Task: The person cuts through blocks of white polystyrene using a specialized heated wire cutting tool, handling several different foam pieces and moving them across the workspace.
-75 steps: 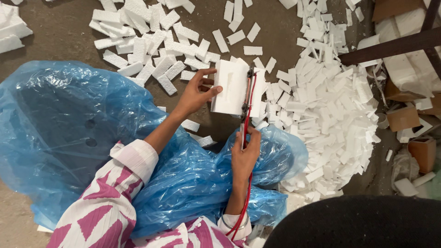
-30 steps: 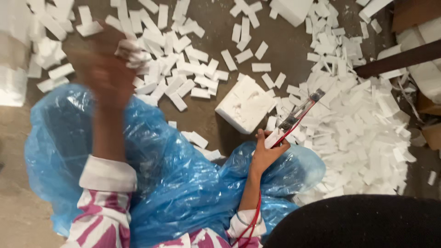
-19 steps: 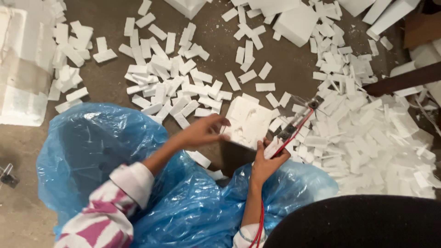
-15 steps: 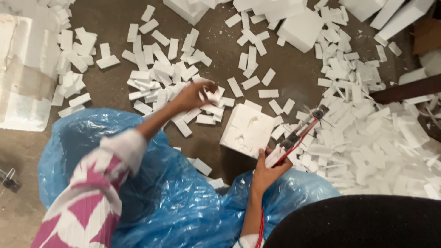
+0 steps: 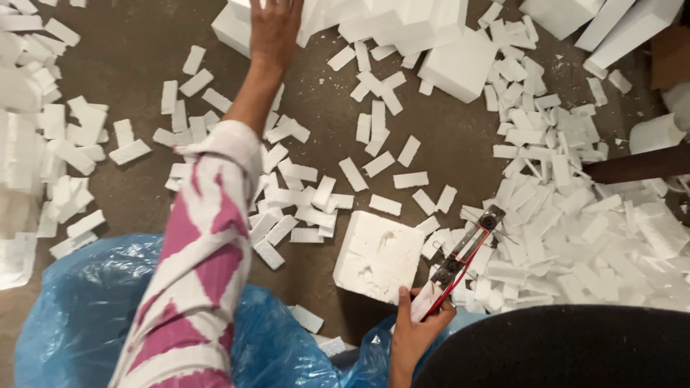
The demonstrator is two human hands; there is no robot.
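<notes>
My left hand (image 5: 275, 30) is stretched far forward, fingers apart, resting on the edge of a pile of large white foam blocks (image 5: 374, 18) at the top of the view. It grips nothing that I can see. My right hand (image 5: 415, 332) is low in the view, closed on the handle of a foam cutter (image 5: 463, 257), a thin metal frame with a red grip that points up and to the right. A chunky white foam block (image 5: 379, 255) with a hollowed face lies on the floor just left of the cutter, touched by neither hand.
Cut white foam strips (image 5: 302, 194) litter the brown floor, heaped thickest at the right (image 5: 575, 208). A blue plastic bag (image 5: 72, 323) covers my lap. A larger foam block (image 5: 460, 65) lies at top centre, a dark beam (image 5: 636, 165) at the right, a black shape (image 5: 560, 348) at the bottom right.
My left arm has swung from the foam block near the cutter out to the far pile of big blocks. The block now lies on the floor. My right hand keeps the cutter.
</notes>
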